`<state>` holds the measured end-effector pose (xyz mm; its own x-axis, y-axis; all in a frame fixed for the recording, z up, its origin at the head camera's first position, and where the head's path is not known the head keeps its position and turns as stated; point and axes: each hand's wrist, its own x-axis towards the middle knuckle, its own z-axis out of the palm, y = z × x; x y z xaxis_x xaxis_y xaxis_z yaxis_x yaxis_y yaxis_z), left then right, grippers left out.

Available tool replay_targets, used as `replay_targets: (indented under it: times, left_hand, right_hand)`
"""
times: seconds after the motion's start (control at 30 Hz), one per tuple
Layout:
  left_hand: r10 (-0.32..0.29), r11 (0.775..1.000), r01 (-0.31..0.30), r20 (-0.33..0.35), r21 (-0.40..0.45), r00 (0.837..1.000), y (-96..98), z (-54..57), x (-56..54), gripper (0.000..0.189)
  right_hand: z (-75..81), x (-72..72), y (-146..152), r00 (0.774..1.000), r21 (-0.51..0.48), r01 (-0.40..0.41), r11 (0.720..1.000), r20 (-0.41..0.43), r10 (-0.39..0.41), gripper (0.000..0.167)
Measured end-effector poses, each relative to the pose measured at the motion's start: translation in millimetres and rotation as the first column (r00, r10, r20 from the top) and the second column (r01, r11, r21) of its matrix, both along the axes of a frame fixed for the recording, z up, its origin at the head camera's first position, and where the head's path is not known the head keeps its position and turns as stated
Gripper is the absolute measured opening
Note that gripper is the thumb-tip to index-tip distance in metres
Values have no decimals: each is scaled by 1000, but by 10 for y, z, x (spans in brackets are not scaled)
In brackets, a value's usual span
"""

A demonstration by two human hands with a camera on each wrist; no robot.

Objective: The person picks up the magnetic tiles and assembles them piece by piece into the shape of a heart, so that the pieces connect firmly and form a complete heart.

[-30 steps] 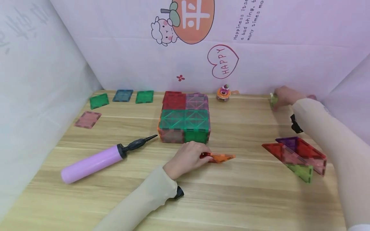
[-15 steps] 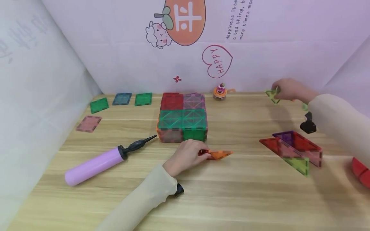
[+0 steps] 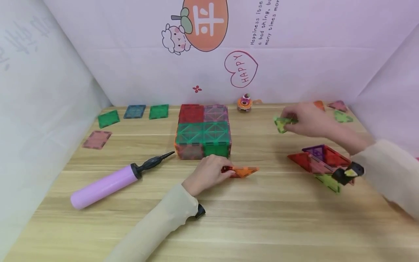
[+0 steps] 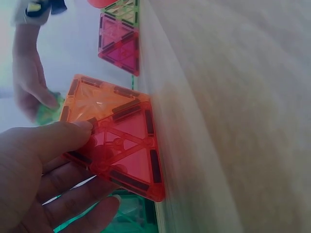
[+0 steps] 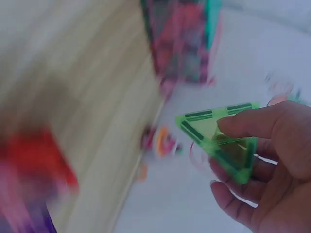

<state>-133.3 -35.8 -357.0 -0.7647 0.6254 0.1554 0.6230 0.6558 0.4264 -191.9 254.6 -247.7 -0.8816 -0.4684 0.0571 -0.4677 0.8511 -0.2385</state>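
The person's left hand [image 3: 209,173] was low over the pale wood-grain table [image 3: 229,233], just in front of a box-shaped block of translucent coloured plastic tiles [image 3: 203,134]. Its thumb lay across the near face of a translucent red plastic triangular tile [image 4: 129,145] and a translucent orange plastic triangular tile [image 4: 97,99], pinching them against fingers behind; both tiles stuck out past the thumb tip, meeting along an edge. I couldn't tell whether they touched the table.

Over to the right, above the tabletop, the right hand [image 3: 306,120] pinched a translucent lime-green plastic triangular tile [image 5: 233,150]. The thumb pressed one face, the other fingers curved behind, and one corner pointed out beyond the thumb towards the block's side. Nearer the person than that hand stood a cluster of red, pink, purple and green translucent tiles [image 3: 315,162], partly hidden by a black wrist device [image 3: 343,176].
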Motion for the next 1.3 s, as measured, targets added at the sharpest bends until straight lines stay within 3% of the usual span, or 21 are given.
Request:
replay_targets:
  times: [0.2, 0.5, 0.83, 0.93, 1.1, 1.3]
  left_hand:
    - [12, 1000, -12, 3, 18, 1000, -39, 19, -26, 16]
    - [0, 1000, 0, 8, 17, 1000, -6, 28, -21, 16]
    - [9, 1000, -9, 25, 15, 1000, -10, 11, -20, 17]
    - [6, 1000, -7, 24, 14, 1000, -3, 5, -15, 17]
    - [5, 1000, -6, 35, 21, 999, 14, -12, -14, 18]
    - [8, 1000, -9, 41, 22, 999, 21, -1, -6, 17]
  right_hand:
    - [-146, 353, -279, 997, -107, -12, 994, 77, 20, 9]
    - [-591, 635, -347, 992, -250, 20, 968, 125, 12, 12]
    - [-1002, 726, -426, 981, -306, 51, 951, 195, 10, 13]
    - [-1083, 739, -485, 984, -298, 46, 953, 176, 7, 13]
    - [-1127, 767, -530, 990, -299, 53, 953, 140, -12, 18]
    - [-1101, 809, -543, 990, -403, 68, 913, 142, -11, 11]
